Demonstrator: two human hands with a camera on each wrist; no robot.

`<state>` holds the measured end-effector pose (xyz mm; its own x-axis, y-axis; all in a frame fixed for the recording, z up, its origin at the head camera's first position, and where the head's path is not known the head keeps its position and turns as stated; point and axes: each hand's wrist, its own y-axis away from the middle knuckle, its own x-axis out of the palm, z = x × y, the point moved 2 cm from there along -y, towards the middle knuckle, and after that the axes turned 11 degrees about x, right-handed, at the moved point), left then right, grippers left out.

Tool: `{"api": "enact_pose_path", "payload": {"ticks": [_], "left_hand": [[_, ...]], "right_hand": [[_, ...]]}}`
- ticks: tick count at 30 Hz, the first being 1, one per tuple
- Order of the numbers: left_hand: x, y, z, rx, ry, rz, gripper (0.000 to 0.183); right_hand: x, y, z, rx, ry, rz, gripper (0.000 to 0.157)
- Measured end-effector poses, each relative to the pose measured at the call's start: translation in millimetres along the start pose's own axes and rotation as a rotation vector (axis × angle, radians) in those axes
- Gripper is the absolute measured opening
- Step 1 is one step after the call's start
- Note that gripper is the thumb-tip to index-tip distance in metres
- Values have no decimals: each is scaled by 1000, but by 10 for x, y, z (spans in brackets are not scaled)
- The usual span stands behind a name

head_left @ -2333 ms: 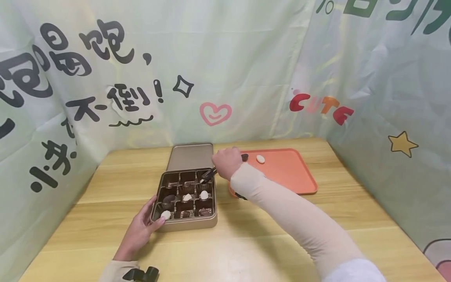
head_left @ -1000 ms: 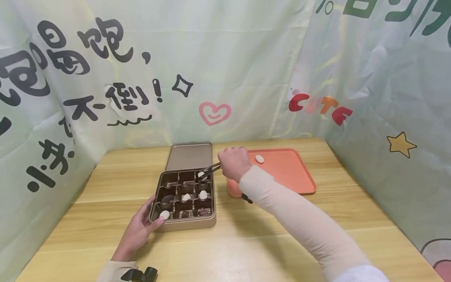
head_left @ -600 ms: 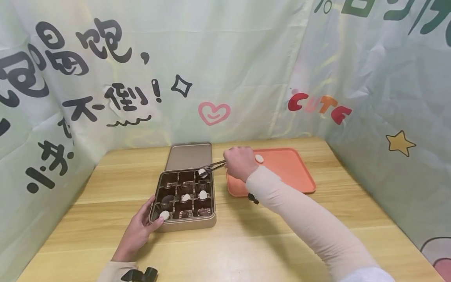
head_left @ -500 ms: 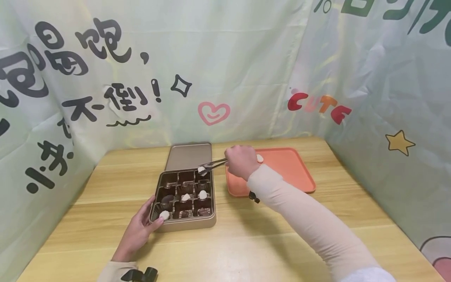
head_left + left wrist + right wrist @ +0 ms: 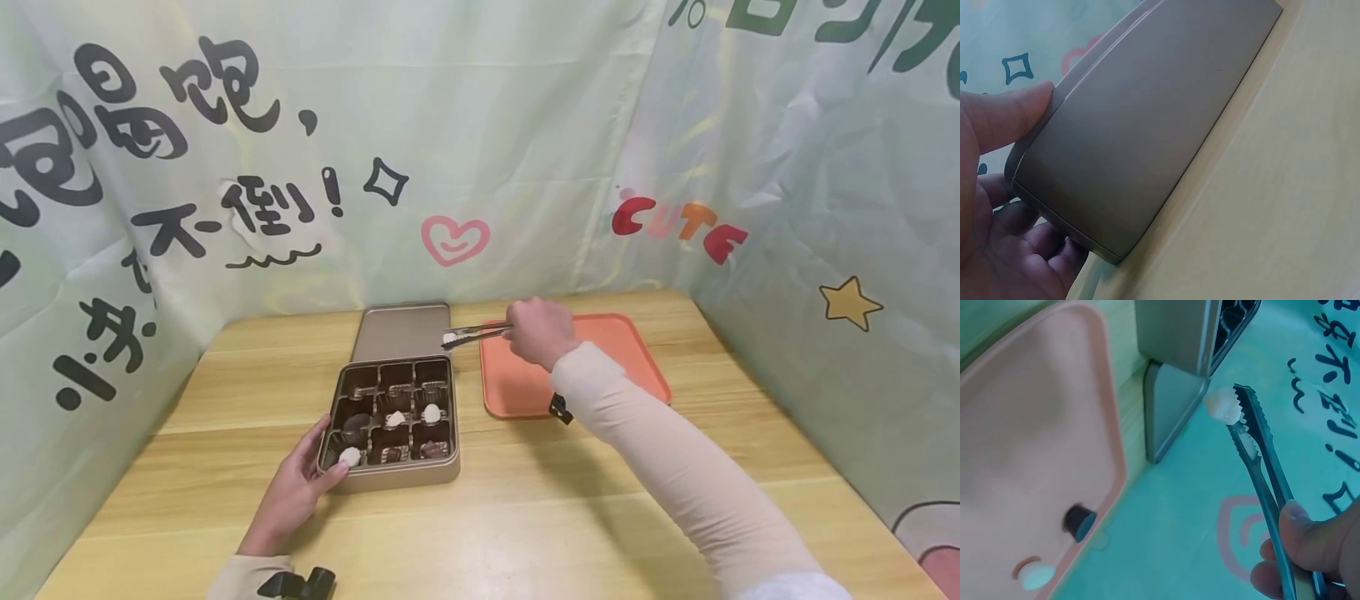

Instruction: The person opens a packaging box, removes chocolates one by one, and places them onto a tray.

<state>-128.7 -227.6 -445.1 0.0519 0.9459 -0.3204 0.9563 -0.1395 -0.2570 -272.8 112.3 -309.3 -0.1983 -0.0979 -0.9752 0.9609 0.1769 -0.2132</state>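
Observation:
My left hand (image 5: 296, 487) grips the near left corner of a brown tin chocolate box (image 5: 405, 477), thumb on the rim and fingers against its side; the left wrist view shows the same hold. My right hand (image 5: 542, 332) pinches a pair of dark metal tongs (image 5: 1266, 487). Their serrated tips hold a white, rounded chocolate (image 5: 1221, 405) in the air, just behind the box's back right corner. Inside the box is a divided liner. White chocolates sit in its middle, middle right and front left compartments, and a dark oval one (image 5: 357, 423) at middle left.
An orange tray (image 5: 517, 400) lies right of the box. A dark chocolate (image 5: 1079, 522) and a white one (image 5: 1036, 575) lie on it, hidden behind my right hand in the head view. The box's lid (image 5: 402, 333) is behind the box, before a printed cloth backdrop (image 5: 525, 167).
The tongs have lifted the white chocolate out of the back right compartment and moved up and right with my right hand. My left hand keeps its grip on the box.

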Motion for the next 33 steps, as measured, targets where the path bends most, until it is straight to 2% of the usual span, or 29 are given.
{"api": "enact_pose_path", "payload": {"ticks": [7, 16, 27, 33], "left_hand": [[-10, 38, 14, -39, 0, 15, 84], [-6, -8, 4, -36, 14, 4, 84], [9, -27, 15, -16, 52, -5, 83], [10, -28, -6, -2, 50, -7, 82]], "right_hand": [[97, 5, -180, 60, -16, 28, 18], [125, -26, -434, 129, -27, 68, 15], [184, -43, -732, 190, -36, 56, 19], [207, -48, -906, 222, -34, 59, 12]]}}
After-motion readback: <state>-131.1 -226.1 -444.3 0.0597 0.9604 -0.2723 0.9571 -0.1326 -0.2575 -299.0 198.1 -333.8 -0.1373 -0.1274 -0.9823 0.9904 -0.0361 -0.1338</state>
